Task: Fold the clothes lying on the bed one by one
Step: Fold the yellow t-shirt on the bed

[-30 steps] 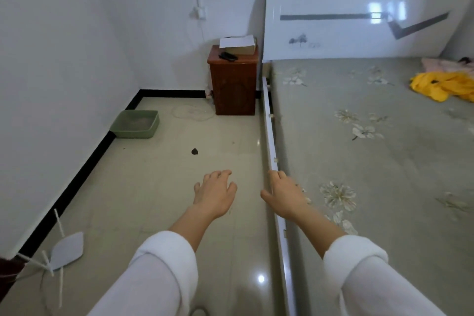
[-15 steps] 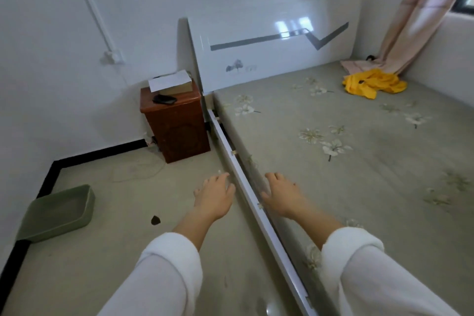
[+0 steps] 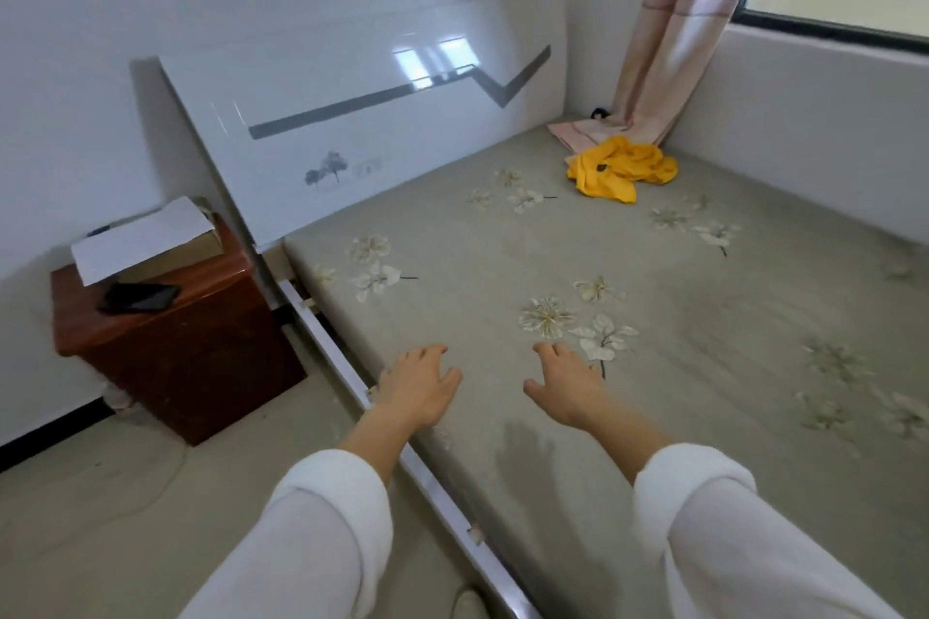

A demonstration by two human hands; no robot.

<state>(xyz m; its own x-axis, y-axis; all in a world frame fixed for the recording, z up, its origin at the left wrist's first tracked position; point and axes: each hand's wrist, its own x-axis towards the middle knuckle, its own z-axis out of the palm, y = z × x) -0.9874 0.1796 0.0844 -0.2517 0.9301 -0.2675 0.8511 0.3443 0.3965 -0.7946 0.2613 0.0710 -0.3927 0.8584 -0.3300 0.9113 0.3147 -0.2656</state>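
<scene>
Your view cuts off both arms at the bottom edge, so you see only white sleeves and bare forearms, and the right side and foot of the bed (image 3: pixel 628 357) run out of frame. The whole picture is a little smeared, so fine detail is soft. A small dark object (image 3: pixel 599 114) in the far corner by the curtain (image 3: pixel 678 25) is too small to make out, and so is a dark spot on the yellow garment (image 3: pixel 621 166). That garment lies crumpled at the far corner of the bed near the headboard (image 3: pixel 362 116), touching a pale pink cloth (image 3: pixel 578 133) behind it; both are well apart from your hands. Your left hand (image 3: pixel 420 390) is above the near edge of the mattress, beside the bed rail (image 3: pixel 327 342), palm down, fingers loosely spread, holding nothing. Your right hand (image 3: pixel 570 387) is over the flowered sheet, also palm down, spread and empty; you cannot tell whether either touches the sheet. At left, the wooden nightstand (image 3: pixel 176 342) carries a dark phone (image 3: pixel 138 298) and a box topped with white paper (image 3: pixel 143 241).
</scene>
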